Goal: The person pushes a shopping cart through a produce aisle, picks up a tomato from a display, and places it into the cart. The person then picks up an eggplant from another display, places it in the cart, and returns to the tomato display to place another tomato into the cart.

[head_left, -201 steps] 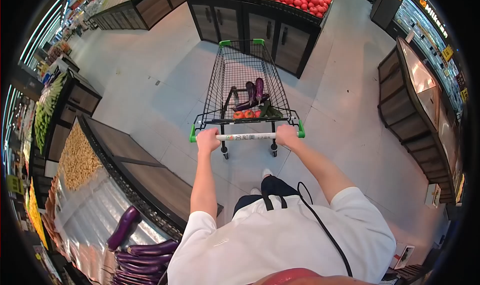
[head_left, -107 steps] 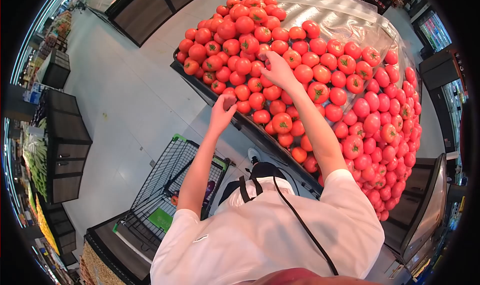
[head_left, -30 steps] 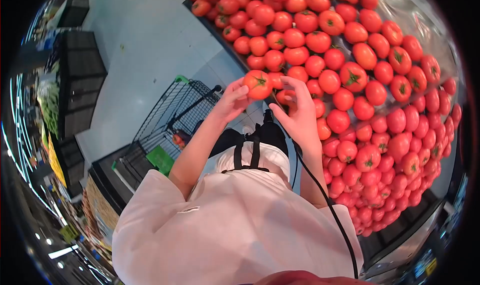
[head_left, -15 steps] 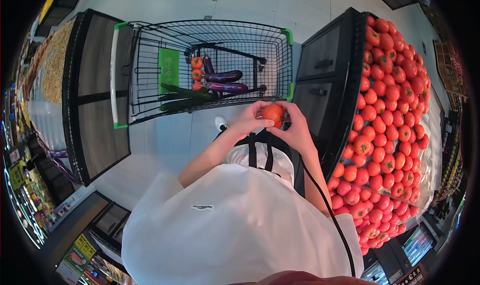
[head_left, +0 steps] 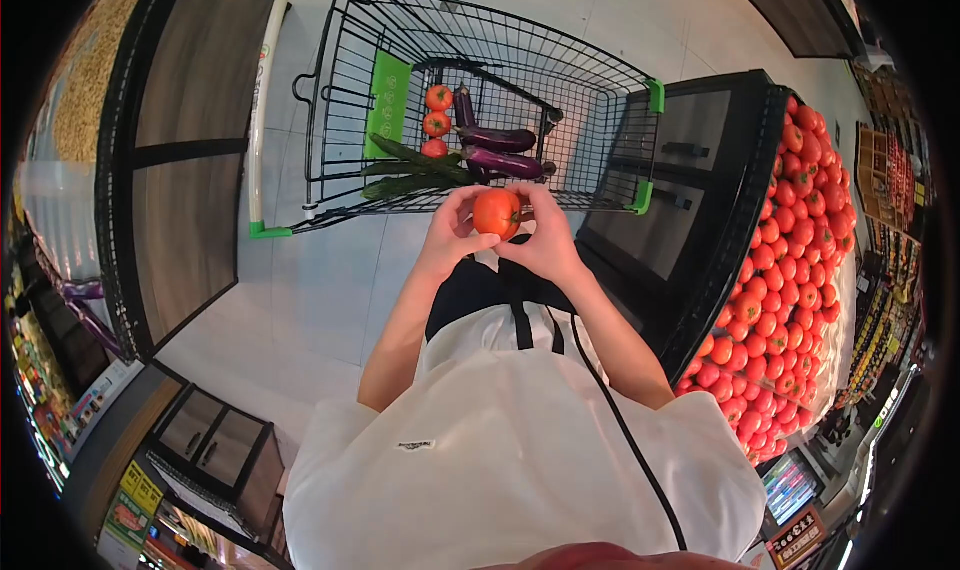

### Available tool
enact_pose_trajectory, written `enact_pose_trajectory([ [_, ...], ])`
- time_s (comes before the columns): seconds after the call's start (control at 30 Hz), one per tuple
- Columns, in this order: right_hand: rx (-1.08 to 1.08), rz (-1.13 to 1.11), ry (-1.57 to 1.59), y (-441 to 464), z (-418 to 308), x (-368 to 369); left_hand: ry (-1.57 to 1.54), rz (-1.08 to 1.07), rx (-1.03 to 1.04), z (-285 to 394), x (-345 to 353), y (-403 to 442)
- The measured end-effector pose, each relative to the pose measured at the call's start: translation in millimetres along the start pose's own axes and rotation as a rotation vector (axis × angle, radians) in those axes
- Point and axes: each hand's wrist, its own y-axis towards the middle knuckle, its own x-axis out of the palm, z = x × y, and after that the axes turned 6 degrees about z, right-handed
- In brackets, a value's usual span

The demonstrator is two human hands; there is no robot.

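Note:
A red tomato (head_left: 497,214) is held between both hands in front of my waist, near the cart's side. My left hand (head_left: 453,232) curls round its left side, and my right hand (head_left: 544,232) grips it from the right. Just beyond is the wire shopping cart (head_left: 590,70), its white handle at the left. Inside it lie three tomatoes (head_left: 437,123) in a row, dark purple eggplants (head_left: 500,139) and long green cucumbers (head_left: 412,178). A green panel (head_left: 388,105) is fixed in the cart beside the tomatoes.
To the right, a dark display stand (head_left: 670,210) bears a large heap of tomatoes (head_left: 790,260). At the left a wood-panelled stand (head_left: 190,210) holds peanuts (head_left: 92,80). Shelves (head_left: 885,300) stand at the far right. A cabinet (head_left: 215,440) is at the lower left.
Since picking at the tomato heap, my hands have come away with one tomato. The view has turned to the cart, which now shows nearer in front of me, with the heap to the right.

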Motion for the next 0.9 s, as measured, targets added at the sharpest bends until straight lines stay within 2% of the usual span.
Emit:
enact_pose_trajectory([
  [0.13,-0.067,-0.047,-0.053,50,13,5,0.020,-0.019,-0.025,17,-24,38],
  [0.2,-0.099,-0.078,-0.056,76,31,10,0.059,-0.014,-0.145,19,-40,65],
  [0.27,-0.144,-0.123,0.031,110,50,14,0.146,-0.031,-0.126,19,-51,95],
  [0.33,-0.112,-0.158,0.140,135,64,19,-0.008,0.025,-0.289,19,-54,116],
  [0.4,-0.152,-0.165,0.158,162,82,21,-0.012,0.085,-0.288,15,-55,140],
  [0.47,0.028,-0.224,0.175,183,96,22,-0.024,0.175,-0.264,5,-55,162],
  [0.53,0.050,-0.178,0.142,202,113,26,-0.040,0.205,-0.292,-8,-54,182],
  [0.6,0.157,-0.223,0.236,219,126,27,-0.045,0.280,-0.130,-20,-51,199],
  [0.67,0.177,-0.250,0.210,233,134,26,-0.046,0.345,-0.162,-27,-51,210],
  [0.77,0.217,-0.272,0.304,246,147,29,0.064,0.345,-0.082,-32,-56,223],
  [0.83,0.104,-0.201,0.277,250,159,37,0.102,0.328,-0.083,-25,-59,229],
  [0.9,0.107,-0.220,0.277,256,157,36,0.096,0.318,-0.107,-16,-61,231],
])
